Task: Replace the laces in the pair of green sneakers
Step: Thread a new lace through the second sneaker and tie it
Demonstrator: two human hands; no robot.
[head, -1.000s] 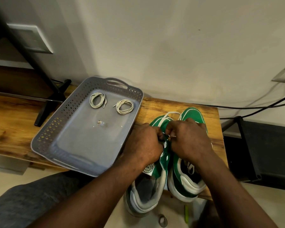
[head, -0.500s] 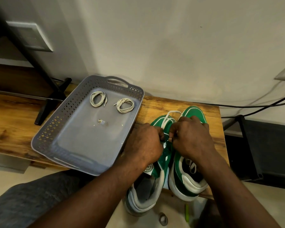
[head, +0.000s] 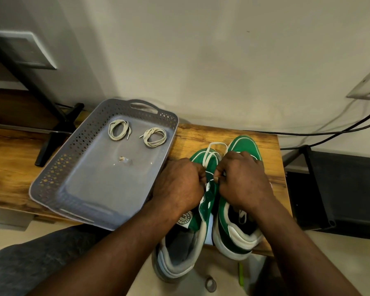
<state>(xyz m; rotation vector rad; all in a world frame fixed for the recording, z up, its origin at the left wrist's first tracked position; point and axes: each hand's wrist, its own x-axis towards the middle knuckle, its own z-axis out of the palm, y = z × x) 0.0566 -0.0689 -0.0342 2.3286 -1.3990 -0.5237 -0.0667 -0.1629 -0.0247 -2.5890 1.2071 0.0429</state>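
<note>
- While the green sneakers (head: 245,145) sit at the tabletop's (head: 199,134) right end, I see my left hand (head: 178,185) and right hand (head: 244,182) over the left sneaker (head: 210,200), fingers (head: 217,173) pinching its white lace (head: 214,144)
- Coiled laces (head: 154,137) lie in the tray's (head: 51,175) far end

**A count of what is on and around the worktop**

Green sneakers: two, a left sneaker (head: 188,242) and a right sneaker (head: 244,146). Hands: two, a left hand (head: 179,184) and a right hand (head: 244,184). Coiled laces: two, the first coil (head: 111,131) and the second coil (head: 146,139). Loose white lace (head: 217,144) on a sneaker: one. Grey tray (head: 73,144): one. Small scrap (head: 122,159) in the tray: one. Wooden worktop (head: 13,167): one. Wall plates: two, a left plate (head: 24,50) and a right plate (head: 365,84). Black cables: two, an upper cable (head: 297,133) and a lower cable (head: 295,148). On the floor: one small ring (head: 210,284) and one yellow-green stick (head: 240,274).
</note>
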